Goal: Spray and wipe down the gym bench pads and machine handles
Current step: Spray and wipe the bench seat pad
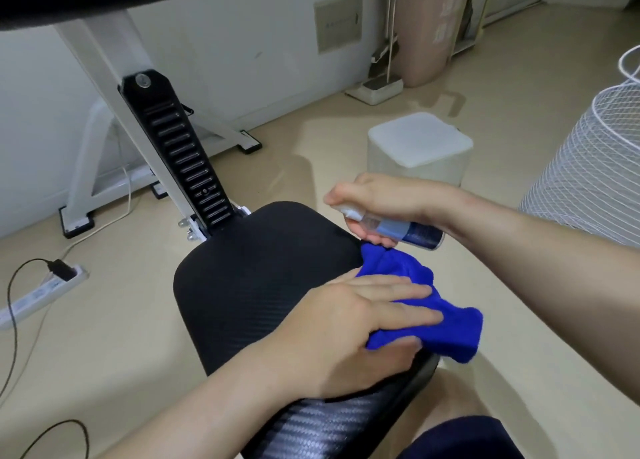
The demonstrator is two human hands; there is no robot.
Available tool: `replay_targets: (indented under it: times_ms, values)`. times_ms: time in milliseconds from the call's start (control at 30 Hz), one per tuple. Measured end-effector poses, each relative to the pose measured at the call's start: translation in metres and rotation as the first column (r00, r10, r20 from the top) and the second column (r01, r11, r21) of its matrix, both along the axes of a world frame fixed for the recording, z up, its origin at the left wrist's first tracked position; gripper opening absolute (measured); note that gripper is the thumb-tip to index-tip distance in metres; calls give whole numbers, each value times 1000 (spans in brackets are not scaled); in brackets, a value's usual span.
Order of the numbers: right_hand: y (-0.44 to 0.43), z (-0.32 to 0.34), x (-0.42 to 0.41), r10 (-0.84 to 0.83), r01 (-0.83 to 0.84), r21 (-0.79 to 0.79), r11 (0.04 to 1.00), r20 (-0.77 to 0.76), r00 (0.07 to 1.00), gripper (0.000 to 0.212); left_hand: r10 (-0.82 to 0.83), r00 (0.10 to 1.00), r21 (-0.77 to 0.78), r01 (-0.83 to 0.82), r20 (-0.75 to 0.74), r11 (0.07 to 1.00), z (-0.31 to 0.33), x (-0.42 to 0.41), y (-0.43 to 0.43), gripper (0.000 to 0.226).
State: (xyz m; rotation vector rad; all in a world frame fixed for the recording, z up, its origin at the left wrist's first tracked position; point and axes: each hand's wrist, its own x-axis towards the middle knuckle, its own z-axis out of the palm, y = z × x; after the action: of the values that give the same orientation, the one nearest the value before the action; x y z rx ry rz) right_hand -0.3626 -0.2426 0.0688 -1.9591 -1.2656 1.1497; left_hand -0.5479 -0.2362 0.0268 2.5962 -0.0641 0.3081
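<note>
A black bench pad [256, 271] with a woven texture fills the centre of the view. My left hand [349, 327] presses a blue cloth [446, 330] flat on the pad's right edge, and part of the cloth hangs over the side. Just above the cloth, my right hand [391, 202] grips a small spray bottle [398, 228] with a dark blue body and a white nozzle. The bottle lies almost level, its nozzle pointing left over the pad.
The bench's white frame and black slotted adjuster [183, 157] rise at the back left. A power strip with a plugged cable [52, 285] lies on the floor at left. A white box [420, 146] stands behind the pad, a white wire basket [595, 167] at right.
</note>
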Motion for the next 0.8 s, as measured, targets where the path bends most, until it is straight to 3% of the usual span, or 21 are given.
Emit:
replay_targets:
  times_ms: [133, 267, 467, 667, 800]
  values:
    - [-11, -11, 12, -124, 118, 56, 992, 118, 985, 68, 146, 977, 89, -133, -158, 987, 4, 5, 31, 49]
    - [-21, -17, 21, -224, 223, 81, 971, -3, 975, 63, 339, 899, 230, -280, -279, 932, -7, 26, 91, 44]
    - [-20, -14, 14, -217, 219, 101, 971, -28, 976, 63, 646, 713, 199, -616, -271, 763, -32, 9, 150, 49]
    - [-12, -11, -1, -190, 201, 117, 973, -97, 977, 62, 821, 551, 223, -790, -151, 572, -37, -44, 134, 47]
    - [-8, -5, -10, -141, 148, 73, 986, -94, 985, 64, 884, 411, 40, -902, -223, 430, -39, -72, 140, 48]
